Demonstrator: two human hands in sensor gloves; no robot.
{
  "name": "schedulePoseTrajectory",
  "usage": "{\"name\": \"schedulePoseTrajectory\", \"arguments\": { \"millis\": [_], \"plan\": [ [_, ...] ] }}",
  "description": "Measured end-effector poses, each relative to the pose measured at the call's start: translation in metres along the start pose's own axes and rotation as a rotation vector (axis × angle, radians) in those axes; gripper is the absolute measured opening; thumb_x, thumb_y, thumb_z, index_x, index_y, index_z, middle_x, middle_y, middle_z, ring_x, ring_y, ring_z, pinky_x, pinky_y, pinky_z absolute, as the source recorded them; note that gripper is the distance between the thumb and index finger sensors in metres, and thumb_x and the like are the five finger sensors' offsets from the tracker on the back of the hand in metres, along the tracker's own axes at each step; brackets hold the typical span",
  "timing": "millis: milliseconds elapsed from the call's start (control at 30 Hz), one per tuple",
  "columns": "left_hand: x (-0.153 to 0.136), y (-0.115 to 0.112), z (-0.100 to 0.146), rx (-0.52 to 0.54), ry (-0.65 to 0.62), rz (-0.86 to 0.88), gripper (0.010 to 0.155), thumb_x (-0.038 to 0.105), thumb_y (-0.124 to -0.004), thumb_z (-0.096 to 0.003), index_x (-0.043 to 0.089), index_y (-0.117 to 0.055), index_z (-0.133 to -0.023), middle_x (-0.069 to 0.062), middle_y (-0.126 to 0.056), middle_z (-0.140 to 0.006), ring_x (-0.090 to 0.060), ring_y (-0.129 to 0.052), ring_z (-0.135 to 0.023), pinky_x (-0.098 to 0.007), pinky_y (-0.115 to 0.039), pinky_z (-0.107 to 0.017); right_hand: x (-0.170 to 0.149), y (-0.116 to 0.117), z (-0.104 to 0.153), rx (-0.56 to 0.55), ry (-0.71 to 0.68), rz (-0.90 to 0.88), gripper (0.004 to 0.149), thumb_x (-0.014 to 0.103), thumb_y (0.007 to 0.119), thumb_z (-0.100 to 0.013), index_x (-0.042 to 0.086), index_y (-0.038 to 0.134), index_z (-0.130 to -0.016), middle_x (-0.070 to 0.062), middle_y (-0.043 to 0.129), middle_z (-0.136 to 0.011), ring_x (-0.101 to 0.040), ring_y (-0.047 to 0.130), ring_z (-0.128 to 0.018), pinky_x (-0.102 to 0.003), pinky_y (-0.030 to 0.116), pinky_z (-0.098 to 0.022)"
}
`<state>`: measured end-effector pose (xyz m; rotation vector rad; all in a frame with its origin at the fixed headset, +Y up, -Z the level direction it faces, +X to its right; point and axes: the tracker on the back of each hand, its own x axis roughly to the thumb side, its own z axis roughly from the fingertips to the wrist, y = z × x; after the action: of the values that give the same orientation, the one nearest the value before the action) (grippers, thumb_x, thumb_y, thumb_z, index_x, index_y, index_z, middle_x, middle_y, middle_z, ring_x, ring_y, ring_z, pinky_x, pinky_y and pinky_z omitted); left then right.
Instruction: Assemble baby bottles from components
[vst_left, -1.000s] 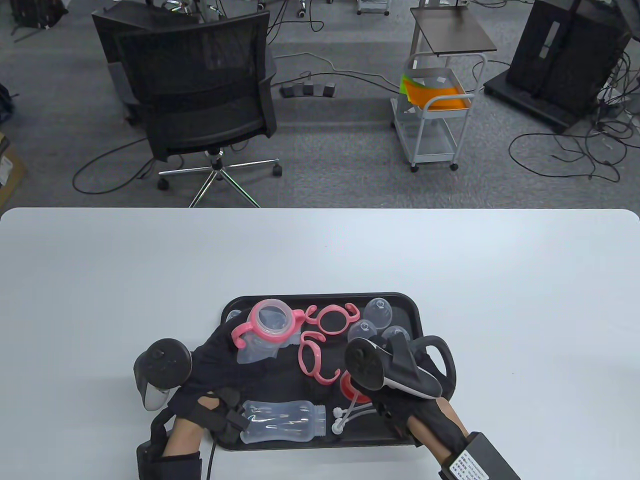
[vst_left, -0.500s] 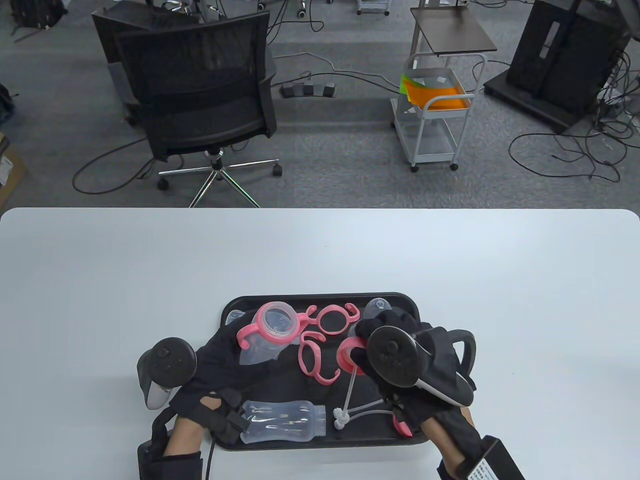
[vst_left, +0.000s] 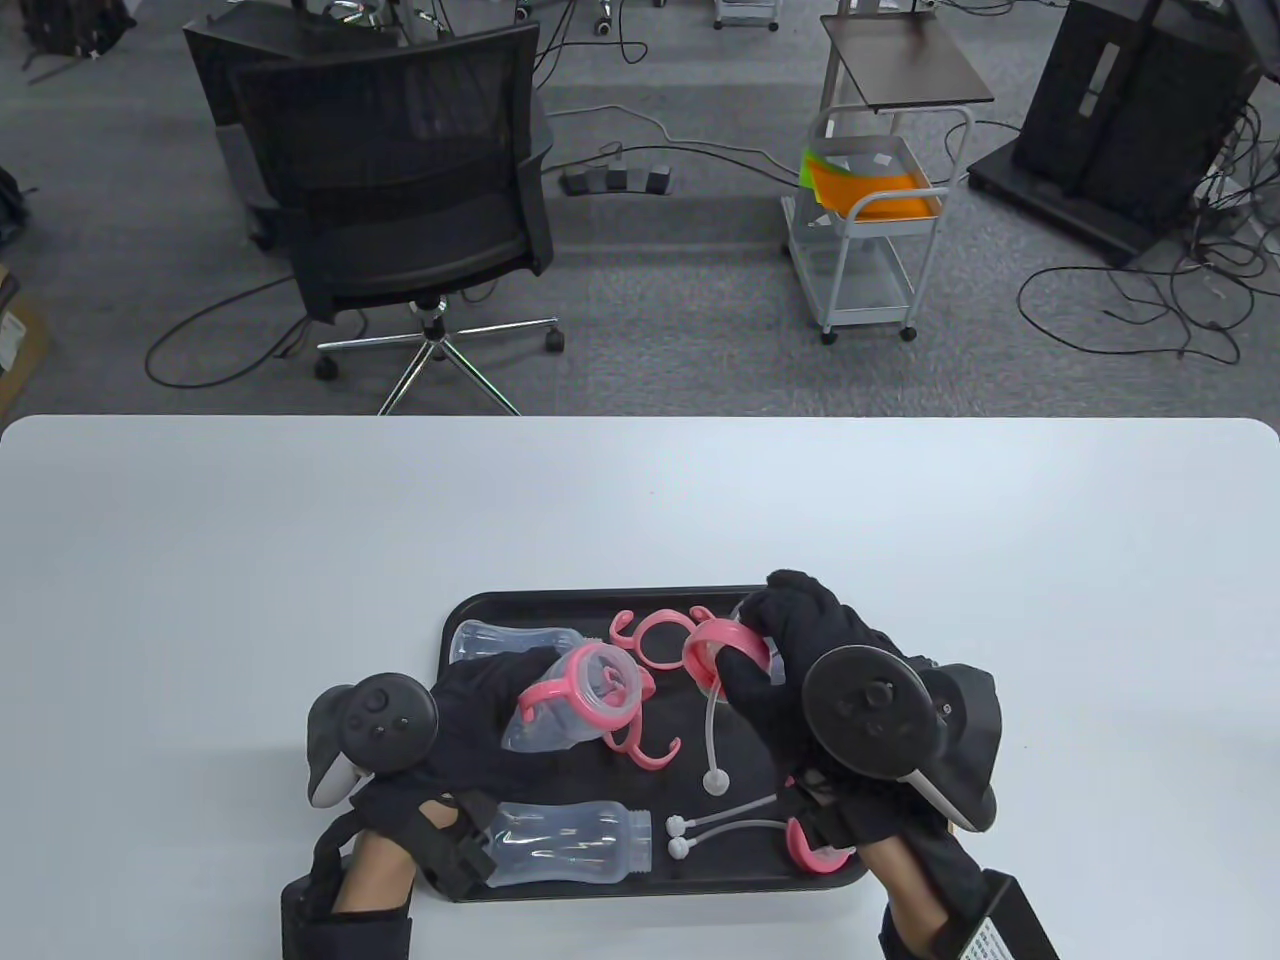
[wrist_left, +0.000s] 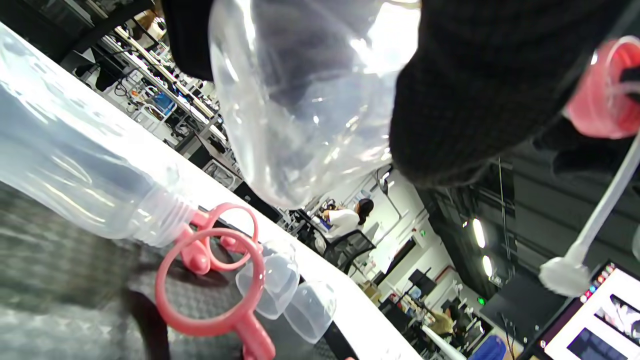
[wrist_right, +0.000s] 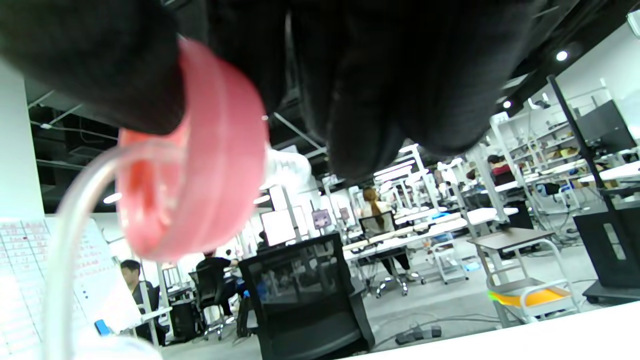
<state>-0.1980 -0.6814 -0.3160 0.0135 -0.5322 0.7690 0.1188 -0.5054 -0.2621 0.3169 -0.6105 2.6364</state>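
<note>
My left hand (vst_left: 480, 705) grips a clear bottle (vst_left: 560, 715) that wears a pink two-handled ring, held tilted over the black tray (vst_left: 455, 615). The same bottle (wrist_left: 300, 100) fills the top of the left wrist view. My right hand (vst_left: 770, 640) pinches a pink screw collar (vst_left: 722, 652) with a clear weighted straw (vst_left: 712, 740) hanging from it, just right of the bottle's mouth and apart from it. Up close, the collar (wrist_right: 200, 165) sits between dark gloved fingers (wrist_right: 400, 75).
On the tray lie two more clear bottles (vst_left: 570, 845) (vst_left: 505, 640), loose pink handle rings (vst_left: 655, 635) (vst_left: 645, 750), another pink collar (vst_left: 815, 850) with straws (vst_left: 690, 835), and clear dome caps (wrist_left: 280, 285). An office chair (vst_left: 400, 180) stands beyond the white table (vst_left: 300, 520).
My right hand lifted the pink collar with its straw off the tray's near side and carried it up and away. My left hand drew the bottle nearer, uncovering a bottle at the tray's far left.
</note>
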Motion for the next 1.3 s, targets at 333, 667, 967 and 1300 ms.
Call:
{"name": "schedulePoseTrajectory", "arguments": {
  "millis": [333,667,967,1300],
  "plan": [
    [0.009,-0.008,-0.002,-0.075,0.003,-0.129,0.096,0.060,-0.109,-0.0340,0.029,-0.060,-0.110,0.000,-0.073,-0.111,-0.047,-0.063,-0.105,-0.077,-0.039,-0.072,-0.002,-0.005,0.004,-0.062,-0.001,-0.065,0.054,0.050,0.086,-0.038,0.015,0.081,-0.080,-0.015,0.083,-0.091,-0.030,0.101,-0.069,-0.043,0.092,-0.047],
    [0.019,-0.019,-0.005,-0.145,-0.012,-0.247,0.096,0.059,-0.109,-0.0334,0.030,-0.060,-0.110,0.002,-0.072,-0.111,-0.048,-0.058,-0.106,-0.077,-0.036,-0.071,-0.002,-0.007,0.006,-0.075,0.001,-0.054,0.054,0.050,0.086,-0.038,0.015,0.080,-0.080,-0.015,0.083,-0.091,-0.030,0.100,-0.070,-0.043,0.092,-0.047],
    [0.021,-0.025,-0.008,-0.199,-0.043,-0.204,0.096,0.060,-0.109,-0.0332,0.031,-0.060,-0.110,0.002,-0.073,-0.111,-0.048,-0.057,-0.106,-0.077,-0.035,-0.070,0.001,-0.001,0.006,-0.071,-0.007,-0.047,0.054,0.050,0.086,-0.038,0.015,0.080,-0.080,-0.014,0.083,-0.091,-0.029,0.100,-0.070,-0.042,0.092,-0.048],
    [0.023,-0.023,-0.007,-0.155,-0.072,-0.119,0.096,0.062,-0.108,-0.0339,0.029,-0.060,-0.110,0.001,-0.074,-0.110,-0.048,-0.058,-0.106,-0.078,-0.035,-0.070,0.006,0.019,0.002,-0.022,-0.011,-0.027,0.054,0.049,0.087,-0.037,0.014,0.079,-0.079,-0.020,0.081,-0.091,-0.030,0.103,-0.069,-0.042,0.095,-0.047]
  ]
}}
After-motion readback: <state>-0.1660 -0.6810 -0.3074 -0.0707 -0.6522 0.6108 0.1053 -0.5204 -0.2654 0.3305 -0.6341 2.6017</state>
